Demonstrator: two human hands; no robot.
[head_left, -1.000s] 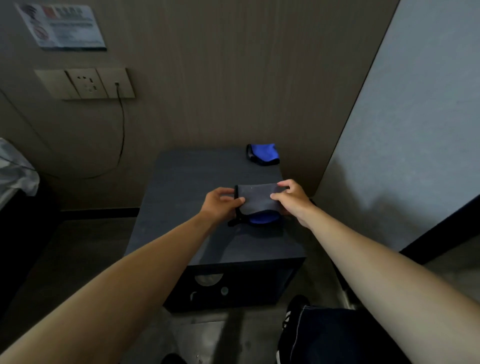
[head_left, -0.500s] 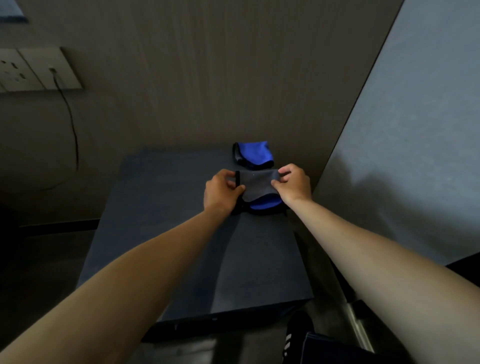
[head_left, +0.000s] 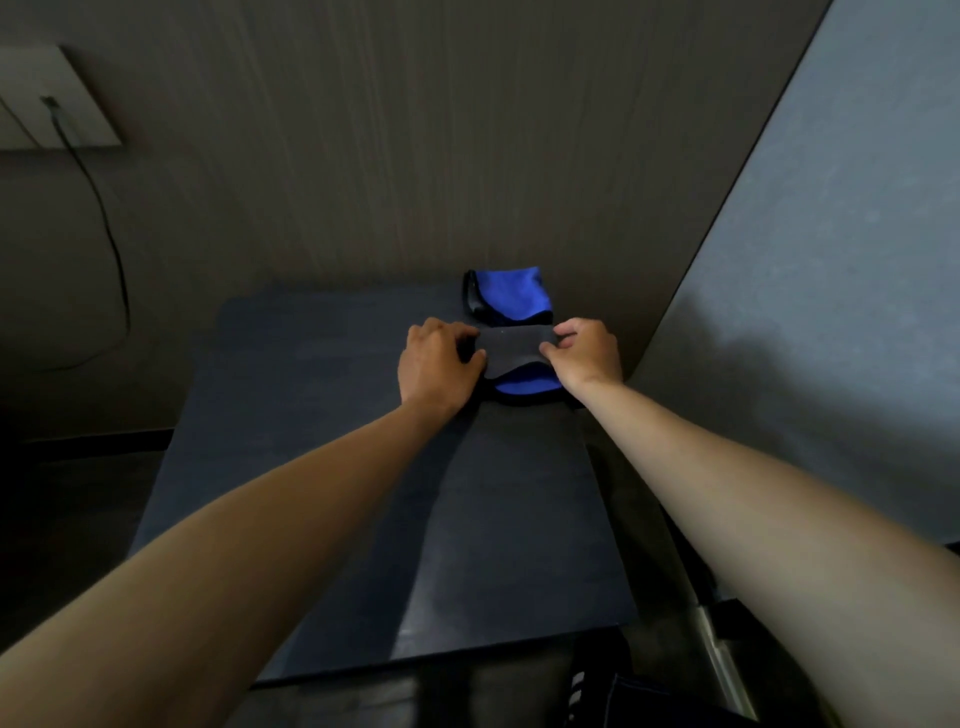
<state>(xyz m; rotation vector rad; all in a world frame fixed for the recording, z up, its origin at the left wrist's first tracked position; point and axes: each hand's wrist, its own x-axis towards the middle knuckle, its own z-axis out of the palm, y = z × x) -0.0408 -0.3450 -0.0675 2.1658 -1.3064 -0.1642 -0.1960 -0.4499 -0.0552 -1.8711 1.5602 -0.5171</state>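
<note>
A person is leaning over a dark desk (head_left: 311, 415) and holding a small grey cloth (head_left: 514, 347) with a blue lining by its two ends, at the far right part of the desktop. The left hand (head_left: 439, 364) is gripping the left end, its fingers (head_left: 470, 358) curling over the edge. The right hand (head_left: 587, 358) is pinching the right end, its fingers (head_left: 560, 336) bending down onto the fabric. The grey side is stretching flat between the two hands, and the blue lining is showing below it, lying on the desk on the person's side. The cloth is looking soft, light and stretchy, likely to sag or unfold if one end is let go, so holding both ends at once, as here, is probably working best. Just behind it, close to touching, a second cloth (head_left: 511, 301), blue with a dark edge, is lying folded near the wall. At far left a cable (head_left: 111, 249) is hanging from a socket (head_left: 52, 98).
</note>
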